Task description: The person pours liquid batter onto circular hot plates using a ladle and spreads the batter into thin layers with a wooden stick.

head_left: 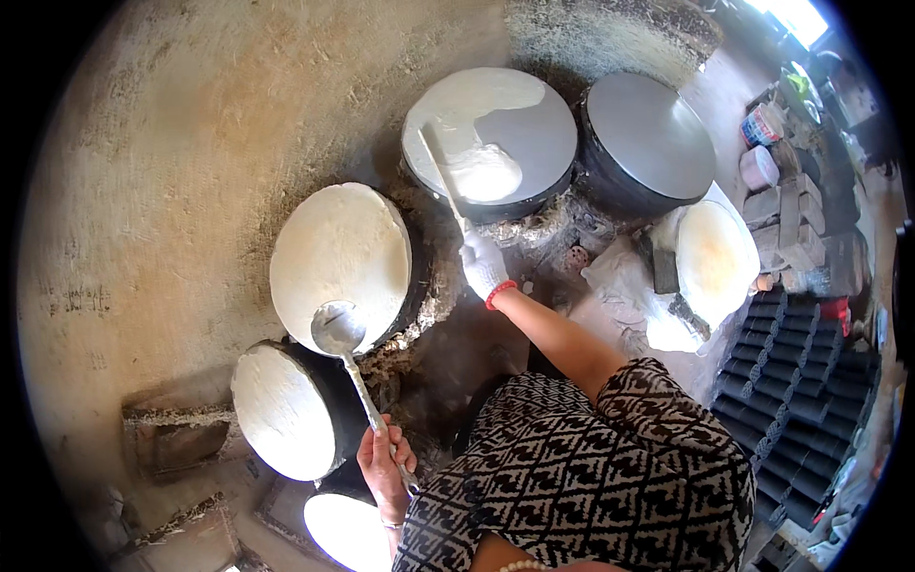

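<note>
My right hand [482,262], in a white glove, is closed on a long, thin pale spreader [440,170] that reaches over the top middle round griddle [526,133], where white batter [484,173] covers part of the metal. My left hand [386,462], bare, grips the handle of a large metal ladle [335,327], whose head is over the lower edge of a griddle covered with a white layer [334,253]. Another coated griddle [284,419] is at lower left, with a bright one [348,534] below it. A bare grey griddle [648,135] stands to the upper right.
A plastered wall [219,143] rises behind. At right are a pale round stack [710,267] on a white sheet, buckets [759,170], grey bricks [801,214] and rows of dark tiles [782,400]. Rough frames [191,534] lie at lower left.
</note>
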A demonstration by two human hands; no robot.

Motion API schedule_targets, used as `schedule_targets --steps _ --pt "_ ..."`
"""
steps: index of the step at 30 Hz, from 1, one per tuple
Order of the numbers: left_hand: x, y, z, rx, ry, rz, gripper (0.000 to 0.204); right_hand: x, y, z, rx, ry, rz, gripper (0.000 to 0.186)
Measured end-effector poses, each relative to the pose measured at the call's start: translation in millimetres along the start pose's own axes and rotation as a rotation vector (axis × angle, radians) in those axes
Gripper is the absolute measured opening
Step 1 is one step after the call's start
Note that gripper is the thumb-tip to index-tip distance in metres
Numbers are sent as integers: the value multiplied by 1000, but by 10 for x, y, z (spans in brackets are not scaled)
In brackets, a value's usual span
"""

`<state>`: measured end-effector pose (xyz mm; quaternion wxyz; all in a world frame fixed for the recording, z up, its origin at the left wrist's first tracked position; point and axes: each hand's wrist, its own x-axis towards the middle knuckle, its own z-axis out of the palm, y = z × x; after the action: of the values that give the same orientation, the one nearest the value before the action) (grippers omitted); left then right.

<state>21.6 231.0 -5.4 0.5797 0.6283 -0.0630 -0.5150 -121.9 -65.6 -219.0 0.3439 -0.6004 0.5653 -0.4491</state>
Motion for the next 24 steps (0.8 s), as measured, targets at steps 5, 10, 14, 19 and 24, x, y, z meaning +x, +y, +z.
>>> schedule_targets --steps 5,10,14,19,24 --pt "74 -18 75 8 -70 -27 27 -11 359 -592 -61 173 -53 38" --pt "47 -58 195 34 -72 -22 28 172 132 -778 -147 81 114 15" --pt "-34 -97 396 26 -49 3 27 -16 61 -718 -319 -168 -189 30" --pt "-124 -208 707 24 1 8 26 291 461 -1471 -346 -170 -17 34" --pt "-228 -309 1099 -17 -1 15 25 837 440 -1770 -367 -147 -36 49"
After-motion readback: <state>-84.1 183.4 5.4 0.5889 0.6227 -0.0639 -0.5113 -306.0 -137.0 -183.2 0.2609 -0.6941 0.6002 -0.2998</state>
